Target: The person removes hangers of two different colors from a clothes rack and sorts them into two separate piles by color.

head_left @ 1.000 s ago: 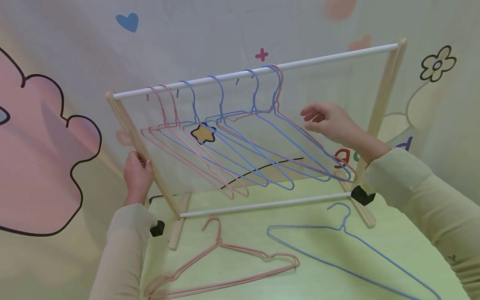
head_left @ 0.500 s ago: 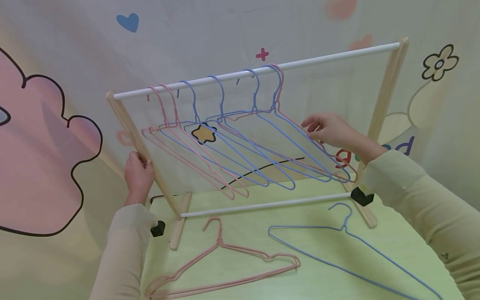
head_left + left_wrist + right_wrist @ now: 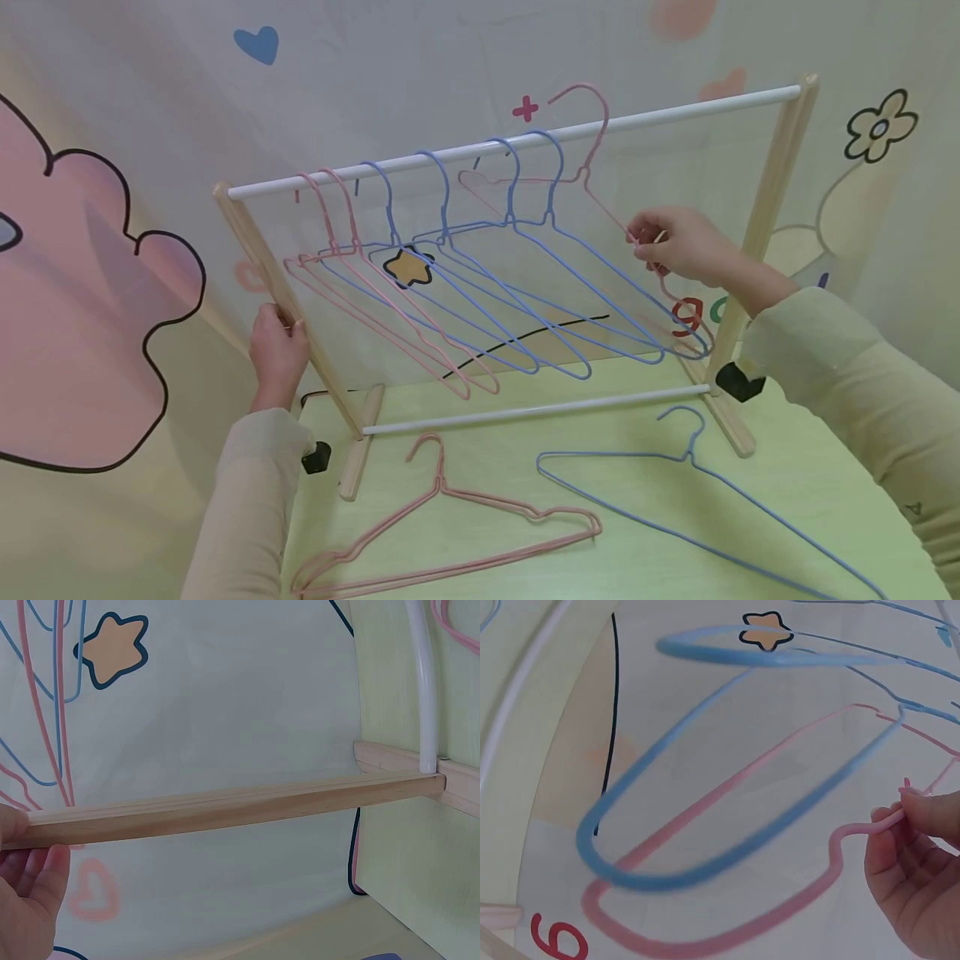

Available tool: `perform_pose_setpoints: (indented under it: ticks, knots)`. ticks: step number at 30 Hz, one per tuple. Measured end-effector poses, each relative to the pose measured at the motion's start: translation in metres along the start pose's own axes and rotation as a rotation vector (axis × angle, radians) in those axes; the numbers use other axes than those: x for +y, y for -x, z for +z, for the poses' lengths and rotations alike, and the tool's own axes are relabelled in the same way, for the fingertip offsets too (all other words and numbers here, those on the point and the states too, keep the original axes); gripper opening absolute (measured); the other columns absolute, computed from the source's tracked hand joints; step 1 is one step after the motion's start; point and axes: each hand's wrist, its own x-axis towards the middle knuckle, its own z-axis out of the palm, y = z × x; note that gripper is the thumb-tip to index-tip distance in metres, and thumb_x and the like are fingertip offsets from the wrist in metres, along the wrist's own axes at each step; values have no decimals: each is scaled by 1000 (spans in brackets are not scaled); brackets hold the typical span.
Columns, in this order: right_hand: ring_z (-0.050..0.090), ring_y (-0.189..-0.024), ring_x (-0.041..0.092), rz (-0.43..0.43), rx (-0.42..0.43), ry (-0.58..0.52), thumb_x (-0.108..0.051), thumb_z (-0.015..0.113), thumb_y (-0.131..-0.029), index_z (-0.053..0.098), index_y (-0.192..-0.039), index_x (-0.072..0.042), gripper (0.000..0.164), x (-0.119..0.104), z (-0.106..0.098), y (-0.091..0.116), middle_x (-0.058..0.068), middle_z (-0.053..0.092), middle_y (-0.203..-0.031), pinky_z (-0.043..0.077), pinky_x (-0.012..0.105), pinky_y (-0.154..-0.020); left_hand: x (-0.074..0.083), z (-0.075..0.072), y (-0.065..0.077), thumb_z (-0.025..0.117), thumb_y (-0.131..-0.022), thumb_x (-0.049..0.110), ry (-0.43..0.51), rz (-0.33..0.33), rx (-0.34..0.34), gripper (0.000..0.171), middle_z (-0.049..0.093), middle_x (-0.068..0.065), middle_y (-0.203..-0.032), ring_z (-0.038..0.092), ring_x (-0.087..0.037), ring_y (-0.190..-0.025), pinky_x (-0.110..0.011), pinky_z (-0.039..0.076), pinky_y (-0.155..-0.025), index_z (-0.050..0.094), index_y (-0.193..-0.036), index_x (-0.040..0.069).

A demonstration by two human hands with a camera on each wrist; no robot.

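My right hand pinches a pink wire hanger by one shoulder. Its hook rises above the rack's white top rail, apart from it. In the right wrist view, thumb and fingertips of the right hand hold the pink hanger close to its notch, beside a blue hanger's end. On the left, my left hand grips the rack's wooden post. Thumb and fingers lie on either side of that post in the left wrist view. Pink hangers and several blue hangers hang from the rail.
Overlapping pink hangers lie on the pale green table in front of the rack. To their right lies a blue hanger. The rack's lower white bar and right post stand behind. A printed curtain hangs at the back.
My right hand has taken hold of the rightmost pink hanger and lifted its hook up off the rail, moving it slightly right. The left hand stays on the post.
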Motion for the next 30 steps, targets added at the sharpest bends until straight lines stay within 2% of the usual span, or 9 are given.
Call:
perform_pose_setpoints:
  ticks: [10,18,24,30]
  knots:
    - [50,-61,16,-9,11,105,3,49,-85,51,-99,5,14,17,-20,18,18,52,-86,44,23,-49,-2,1,1,46,-87,9,3,3,-2,21,49,-23,-97,50,-38,-97,-47,37,-85,42,-101,-6]
    - [50,-62,16,5,-5,175,4,48,-85,51,-99,4,15,35,-31,35,16,52,-85,43,23,-50,0,-1,0,45,-89,9,-7,-10,-30,23,48,-24,-100,49,-38,-97,-47,38,-84,41,-104,-6]
    - [50,-62,17,33,-40,177,5,48,-84,51,-99,4,15,45,-30,40,15,53,-84,43,23,-50,0,-1,0,45,-89,10,-13,-13,-30,24,48,-24,-101,48,-38,-98,-47,38,-85,41,-106,-6]
    - [47,-58,14,71,-108,138,3,48,-86,50,-99,2,14,60,-20,48,10,52,-81,41,24,-48,0,0,0,46,-88,9,3,-4,-17,23,48,-24,-100,49,-38,-97,-46,38,-86,42,-105,-6]
